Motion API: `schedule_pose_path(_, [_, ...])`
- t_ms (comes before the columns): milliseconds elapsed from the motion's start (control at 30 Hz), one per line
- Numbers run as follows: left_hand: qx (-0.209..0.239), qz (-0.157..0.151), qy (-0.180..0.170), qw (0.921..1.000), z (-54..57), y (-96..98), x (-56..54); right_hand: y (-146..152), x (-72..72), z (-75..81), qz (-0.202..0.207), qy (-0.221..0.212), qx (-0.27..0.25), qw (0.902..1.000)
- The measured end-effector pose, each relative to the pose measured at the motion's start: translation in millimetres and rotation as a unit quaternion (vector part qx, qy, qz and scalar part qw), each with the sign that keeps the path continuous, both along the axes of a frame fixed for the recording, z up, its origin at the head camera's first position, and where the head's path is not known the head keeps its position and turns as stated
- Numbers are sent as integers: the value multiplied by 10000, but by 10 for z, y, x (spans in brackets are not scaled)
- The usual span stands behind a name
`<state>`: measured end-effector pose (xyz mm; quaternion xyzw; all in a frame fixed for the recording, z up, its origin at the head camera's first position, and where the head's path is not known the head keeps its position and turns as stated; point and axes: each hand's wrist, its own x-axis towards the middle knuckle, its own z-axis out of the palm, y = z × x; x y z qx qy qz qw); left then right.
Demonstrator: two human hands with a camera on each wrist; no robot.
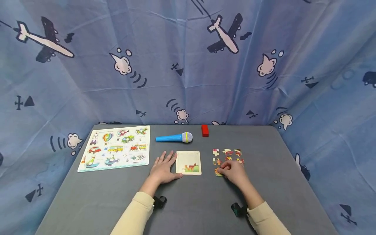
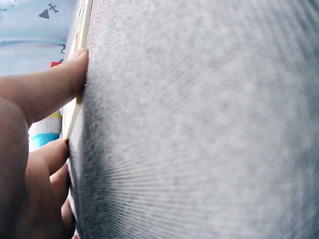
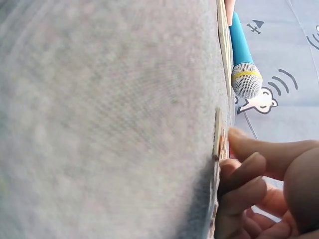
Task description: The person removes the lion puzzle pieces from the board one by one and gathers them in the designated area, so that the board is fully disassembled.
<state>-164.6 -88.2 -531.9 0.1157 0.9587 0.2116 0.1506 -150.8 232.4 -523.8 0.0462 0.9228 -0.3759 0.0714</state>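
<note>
My left hand [image 1: 162, 170] rests beside a square wooden puzzle tray [image 1: 181, 160], its fingers spread along the left side and the thumb at the lower left corner. Joined pieces with a picture [image 1: 191, 167] lie in the tray's lower right. To the right, several loose jigsaw pieces [image 1: 215, 152] are set out in rows. My right hand [image 1: 235, 173] pinches the lower left puzzle piece [image 1: 218, 174] of that group, thumb and index finger at its edge. The right wrist view shows the piece edge-on [image 3: 217, 133] close to the tabletop, the other fingers curled beneath the thumb.
A blue toy microphone [image 1: 173, 138] lies behind the tray, and a red block [image 1: 205, 131] near the table's back edge. On the left is a board with vehicle pictures [image 1: 117, 148]. A patterned curtain [image 1: 188, 65] hangs behind the grey table [image 1: 199, 205].
</note>
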Motion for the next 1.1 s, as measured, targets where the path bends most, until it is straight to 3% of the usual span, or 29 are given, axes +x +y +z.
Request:
schedule_pose_path(233, [23,21,8,10000,-7,-14,-7,-84,-37,112,77,442,163,9989])
schedule_pose_path(467, [-1,-2,16,10000,-1,-2,7,-300,-47,268,245,529,-155,9982])
schedule_pose_path(900, [1,44,45,10000,-26,-1,5,-729,-105,252,534,488,-310,9969])
schedule_pose_path(1100, [-39,42,41,10000,-34,5,-5,-898,-118,209,954,474,-227,9941])
